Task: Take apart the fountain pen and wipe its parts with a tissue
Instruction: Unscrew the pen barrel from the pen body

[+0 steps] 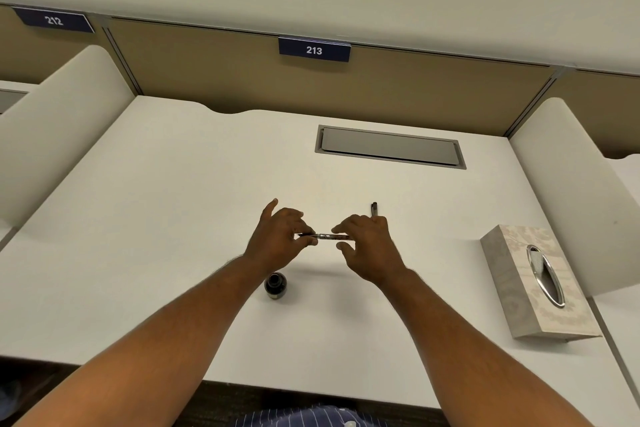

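I hold the pen [323, 236] between my left hand [277, 239] and right hand [369, 246], pinching each end, and next I must twist it apart.

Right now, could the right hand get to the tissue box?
Probably yes, but the right hand and the left hand both pinch the pen, so it must let go first. The tissue box lies to its right, with only bare desk between.

Blue sign [314, 50] reads 213; left blue sign [54, 20] reads 212.
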Motion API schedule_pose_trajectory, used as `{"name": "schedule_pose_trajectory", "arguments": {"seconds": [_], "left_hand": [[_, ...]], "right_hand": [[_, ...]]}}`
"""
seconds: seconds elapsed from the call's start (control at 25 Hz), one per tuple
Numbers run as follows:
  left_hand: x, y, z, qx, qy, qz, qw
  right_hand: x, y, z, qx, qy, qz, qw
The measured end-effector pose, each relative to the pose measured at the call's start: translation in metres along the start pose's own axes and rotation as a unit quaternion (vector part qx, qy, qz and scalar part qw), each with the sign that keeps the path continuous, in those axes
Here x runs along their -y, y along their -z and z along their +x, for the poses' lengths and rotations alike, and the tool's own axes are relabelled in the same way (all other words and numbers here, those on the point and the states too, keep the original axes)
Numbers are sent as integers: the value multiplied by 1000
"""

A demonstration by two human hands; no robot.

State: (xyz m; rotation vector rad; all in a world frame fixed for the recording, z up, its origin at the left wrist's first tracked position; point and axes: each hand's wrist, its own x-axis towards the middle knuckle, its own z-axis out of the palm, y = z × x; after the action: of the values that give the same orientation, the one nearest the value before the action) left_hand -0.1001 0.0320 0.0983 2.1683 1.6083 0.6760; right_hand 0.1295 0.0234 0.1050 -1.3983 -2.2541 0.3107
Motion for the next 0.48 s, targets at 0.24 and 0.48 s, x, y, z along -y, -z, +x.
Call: {"name": "schedule_pose_trajectory", "arguments": {"seconds": [0.24, 0.48], "left_hand": [[1, 1, 2, -1, 2, -2, 1000], [0, -1, 1, 5, 7, -6, 1000]], "right_hand": [[0, -2, 1, 0, -17, 2, 1000], [-2, -1, 2, 20, -26, 24, 999]]}}
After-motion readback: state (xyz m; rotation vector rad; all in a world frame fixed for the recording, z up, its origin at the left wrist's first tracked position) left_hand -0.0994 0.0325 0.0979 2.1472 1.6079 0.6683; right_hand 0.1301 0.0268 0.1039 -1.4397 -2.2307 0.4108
